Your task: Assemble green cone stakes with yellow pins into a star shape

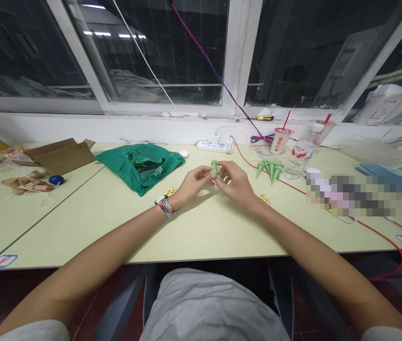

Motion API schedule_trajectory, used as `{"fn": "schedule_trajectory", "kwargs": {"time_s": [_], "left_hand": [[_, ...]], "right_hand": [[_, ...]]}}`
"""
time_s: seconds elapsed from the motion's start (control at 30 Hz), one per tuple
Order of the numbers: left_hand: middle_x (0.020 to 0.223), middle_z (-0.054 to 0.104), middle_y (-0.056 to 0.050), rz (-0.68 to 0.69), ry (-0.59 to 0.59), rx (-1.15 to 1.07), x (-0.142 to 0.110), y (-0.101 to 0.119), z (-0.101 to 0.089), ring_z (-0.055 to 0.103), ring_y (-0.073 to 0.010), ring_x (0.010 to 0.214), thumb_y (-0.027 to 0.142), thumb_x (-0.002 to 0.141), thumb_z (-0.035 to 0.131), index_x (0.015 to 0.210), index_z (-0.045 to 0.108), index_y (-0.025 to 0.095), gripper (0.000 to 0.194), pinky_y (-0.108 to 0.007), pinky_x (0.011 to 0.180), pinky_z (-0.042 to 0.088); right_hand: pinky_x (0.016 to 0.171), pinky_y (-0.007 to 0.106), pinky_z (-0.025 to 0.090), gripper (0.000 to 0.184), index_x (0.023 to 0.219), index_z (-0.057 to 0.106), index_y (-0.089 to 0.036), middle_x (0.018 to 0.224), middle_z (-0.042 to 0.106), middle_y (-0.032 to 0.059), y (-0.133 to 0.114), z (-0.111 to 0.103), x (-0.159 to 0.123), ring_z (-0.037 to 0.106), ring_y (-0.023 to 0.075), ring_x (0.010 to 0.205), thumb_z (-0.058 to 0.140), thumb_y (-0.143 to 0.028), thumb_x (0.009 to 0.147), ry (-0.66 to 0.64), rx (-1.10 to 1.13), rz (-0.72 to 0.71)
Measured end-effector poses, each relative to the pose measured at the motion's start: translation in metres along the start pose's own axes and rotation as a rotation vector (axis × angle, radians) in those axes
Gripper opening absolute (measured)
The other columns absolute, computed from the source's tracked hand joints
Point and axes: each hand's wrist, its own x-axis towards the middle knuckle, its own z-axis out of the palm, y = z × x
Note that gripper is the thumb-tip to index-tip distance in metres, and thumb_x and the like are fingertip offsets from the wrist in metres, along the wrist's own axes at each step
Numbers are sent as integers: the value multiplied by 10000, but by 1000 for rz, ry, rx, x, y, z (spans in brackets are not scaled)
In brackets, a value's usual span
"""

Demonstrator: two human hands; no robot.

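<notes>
Over the middle of the table, my left hand (196,183) and my right hand (235,182) meet fingertip to fingertip around a small green plastic piece (214,166). Both hands are closed in a pinch on it, and the fingers hide part of its shape. Several green cone-shaped pieces (274,171) lie in a group to the right of my right hand. Small yellow pieces (263,198) lie beside my right wrist. More small yellow pieces (170,191) lie by my left wrist, partly behind it.
A torn green plastic bag (115,161) lies left. Further left are a cardboard box (60,156), wooden parts (32,182) and a blue ball (56,180). A power strip (215,146), cup (281,140) and water bottle (300,154) stand behind. A red cable (289,183) crosses right.
</notes>
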Motion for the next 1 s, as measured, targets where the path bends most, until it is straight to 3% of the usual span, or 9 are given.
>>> {"fn": "schedule_trajectory", "kwargs": {"time_s": [0.13, 0.23, 0.37, 0.5, 0.63, 0.77, 0.87, 1.0], "left_hand": [[945, 724, -57, -23, 84, -152, 6, 6, -6, 709, -198, 873, 468, 826, 808, 1014, 702, 185, 356, -374, 890, 609], [946, 716, -59, -1, 244, -307, 18, 8, -28, 715, -198, 836, 419, 821, 740, 965, 676, 176, 290, -379, 860, 604], [699, 604, -15, 9, 537, -388, 31, 6, -74, 606, -155, 627, 364, 834, 607, 928, 691, 162, 239, -296, 677, 574], [636, 525, 6, -59, 690, -411, 34, 0, -104, 496, -124, 525, 356, 859, 548, 919, 692, 154, 255, -246, 539, 495], [671, 550, -3, -90, 689, -383, 33, -8, -101, 504, -126, 537, 368, 839, 560, 934, 681, 162, 257, -239, 524, 478], [718, 600, -22, -85, 617, -341, 32, -11, -91, 547, -141, 556, 359, 794, 600, 953, 660, 171, 254, -267, 541, 486], [746, 641, -26, -112, 562, -309, 31, -10, -85, 595, -159, 576, 329, 744, 627, 999, 640, 178, 297, -284, 565, 498], [829, 716, -50, -148, 461, -276, 27, -6, -78, 681, -184, 677, 312, 686, 684, 1012, 636, 179, 355, -288, 630, 528]], "right_hand": [[864, 356, 589, 331, 1339, 580, -242, 1139, 667, 92, -11, 15, -4, 672, 221, 993, 572, -372, 1035, 72, 68, -7], [906, 372, 575, 320, 1340, 575, -227, 1128, 691, 91, -11, 22, -9, 681, 224, 1011, 523, -395, 1073, 46, 50, -32], [999, 416, 546, 305, 1303, 627, -185, 1208, 714, 128, -14, 37, -18, 665, 262, 1143, 516, -350, 1071, -206, -70, -178], [1204, 465, 424, 393, 1422, 601, -179, 1480, 634, 137, -19, 53, -15, 534, 277, 1417, 528, -336, 1070, -413, -97, -368], [1250, 474, 362, 380, 1440, 618, -216, 1528, 624, 66, -22, 63, -8, 443, 268, 1513, 490, -292, 1091, -499, -98, -393], [1111, 443, 462, 291, 1232, 716, -196, 1270, 752, 80, -20, 60, -8, 606, 258, 1252, 459, -238, 1101, -446, -114, -318], [996, 399, 495, 260, 1095, 726, -178, 1112, 754, 97, -13, 51, -10, 624, 241, 1075, 467, -202, 1090, -387, -139, -236], [888, 349, 487, 168, 985, 709, -191, 1003, 729, 64, -3, 43, -10, 627, 223, 999, 553, -140, 1019, -336, -162, -106]]}}
